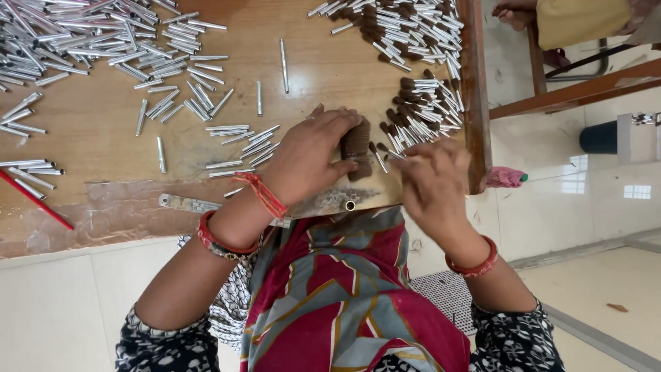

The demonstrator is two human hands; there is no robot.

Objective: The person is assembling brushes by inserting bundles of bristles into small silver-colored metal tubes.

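Left hand (313, 155) closed around a bundle of brown tips (357, 146) at the near edge of the wooden table (103, 138), right hand (434, 182) pinching one silver tube (381, 162) just beside it; beyond, tipped tubes (423, 110); farthest, a heap of bare tubes (82, 31).

The worktop (103, 131) is matt, worn wood, rubbed pale along its near edge. Shiny, smooth metal tubes (82, 31) lie across its far left corner. The bundle (357, 146) under the left hand's (313, 162) grip has dull brown, fibrous-looking tips.
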